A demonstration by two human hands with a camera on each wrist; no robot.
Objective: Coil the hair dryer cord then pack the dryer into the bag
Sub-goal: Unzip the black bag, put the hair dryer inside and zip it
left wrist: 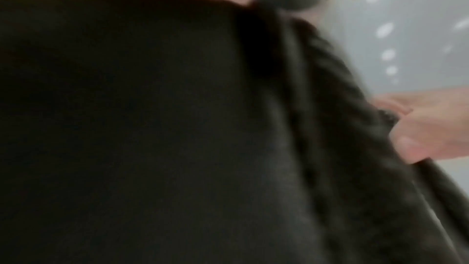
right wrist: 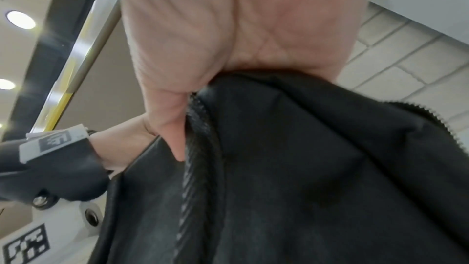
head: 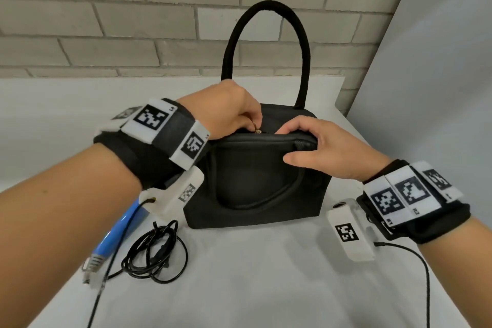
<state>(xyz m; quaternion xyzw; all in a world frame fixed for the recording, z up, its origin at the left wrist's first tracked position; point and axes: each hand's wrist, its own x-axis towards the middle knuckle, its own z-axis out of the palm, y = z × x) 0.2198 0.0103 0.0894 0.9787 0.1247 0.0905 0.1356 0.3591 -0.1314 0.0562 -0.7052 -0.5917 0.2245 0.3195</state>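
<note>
White cloth covers the table (head: 266, 287), which runs back to a pale brick wall (head: 106, 21). Upright near the middle stands the black bag (head: 255, 184), one looped handle (head: 269, 8) arching above it and the other lying flat against its front face. Its top zip is partly parted at the right end. The left hand (head: 229, 109) comes over the bag's top from the left, fingers curled and pinching the small gold zipper pull (head: 257, 128) at the zip line. The right hand (head: 327, 149) clamps the bag's upper right corner, fingers over the top edge and thumb pressed on the front; the right wrist view shows that thumb (right wrist: 175, 127) lying along the zipper teeth. Left of the bag, largely hidden under the left forearm, lies the blue hair dryer (head: 119, 231) with its grey end toward the near edge. Just beside it, in front of the bag's left corner, its black cord (head: 155, 253) sits coiled in a loose bundle on the cloth.
</note>
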